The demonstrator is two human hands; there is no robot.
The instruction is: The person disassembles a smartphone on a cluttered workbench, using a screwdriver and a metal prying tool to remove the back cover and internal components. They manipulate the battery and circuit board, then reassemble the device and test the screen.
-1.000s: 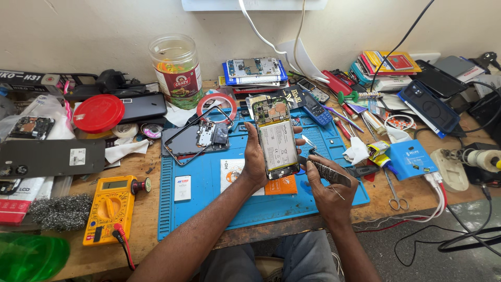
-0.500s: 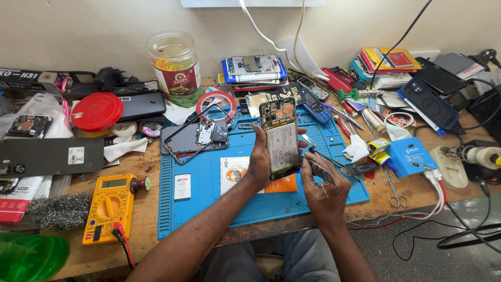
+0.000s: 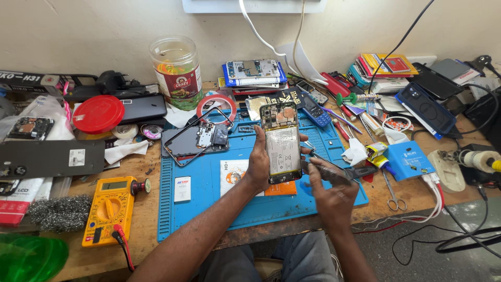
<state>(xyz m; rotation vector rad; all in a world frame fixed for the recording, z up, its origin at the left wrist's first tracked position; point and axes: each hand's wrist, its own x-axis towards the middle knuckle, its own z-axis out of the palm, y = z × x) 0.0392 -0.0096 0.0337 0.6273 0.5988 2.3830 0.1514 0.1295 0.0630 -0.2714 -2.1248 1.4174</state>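
A phone-repair workshop: blue repair mat (image 3: 209, 209), yellow multimeter (image 3: 109, 209), dismantled phones (image 3: 198, 138), scattered tools.

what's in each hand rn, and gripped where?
Left hand: opened phone, back cover off, gripped along its left edge, lower half. Right hand: dark tweezers, pinched mid-length, tip near the phone's right edge.

The left hand (image 3: 259, 164) holds an opened phone (image 3: 282, 146) upright above the blue mat (image 3: 209, 201); the right hand (image 3: 331, 196) grips tweezers (image 3: 326, 163) beside it.

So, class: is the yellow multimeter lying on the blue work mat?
No: the yellow multimeter lies on the bare wooden bench, just left of the blue work mat.
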